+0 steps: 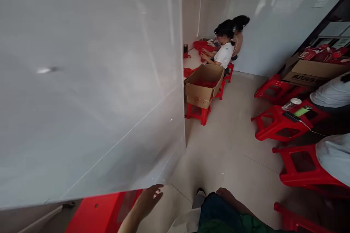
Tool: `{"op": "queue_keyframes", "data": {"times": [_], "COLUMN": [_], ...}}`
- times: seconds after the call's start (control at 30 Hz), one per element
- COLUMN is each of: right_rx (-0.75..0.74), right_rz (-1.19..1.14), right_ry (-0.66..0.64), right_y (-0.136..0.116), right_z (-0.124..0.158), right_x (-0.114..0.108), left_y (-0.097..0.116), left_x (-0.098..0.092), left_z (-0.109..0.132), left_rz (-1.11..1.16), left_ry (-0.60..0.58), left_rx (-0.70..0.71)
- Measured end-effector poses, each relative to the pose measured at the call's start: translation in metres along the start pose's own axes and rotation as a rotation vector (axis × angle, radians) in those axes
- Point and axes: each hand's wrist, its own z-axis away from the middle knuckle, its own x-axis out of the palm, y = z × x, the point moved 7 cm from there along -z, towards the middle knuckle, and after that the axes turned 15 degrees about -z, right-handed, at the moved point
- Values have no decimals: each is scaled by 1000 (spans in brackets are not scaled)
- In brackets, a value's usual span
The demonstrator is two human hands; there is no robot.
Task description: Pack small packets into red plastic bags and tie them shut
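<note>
A large, glossy grey-white panel fills the left half of the view. My left hand is at its lower corner, with bent fingers apart and no object visible in them. The fingertips are close to the panel's edge; I cannot tell whether they touch it. Under the panel and left of that hand stands a red plastic stool. Beside my dark blue and green clothing, my right hand hangs low with its fingers curled in, and nothing shows in it.
A cardboard box with red items rests on a red stool. Behind it, two people handle red material at a table. On the right are several red stools, one bearing a cup, seated people, and another box of red packages.
</note>
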Motion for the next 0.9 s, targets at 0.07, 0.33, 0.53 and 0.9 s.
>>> {"op": "queue_keyframes", "data": {"times": [0.07,0.33,0.53,0.9], "right_rx": [-16,-372,-566,-752], "right_rz": [-21,-202,-275,-193], "right_ry": [-31,-111,-208,-8], "right_y": [-21,-176,-322,-596], "right_z": [-23,-95,-171,-323], "right_x": [-44,-158,-228,-418], "left_y": [76,225,271,336], "left_x": [-6,-69,-99,-261], "left_z": [-55,-187,-312,-505], "left_rz": [-64,-143,-99,246], "left_ry": [-62,-149,-180,-2], "left_rx": [110,265,267,201]}}
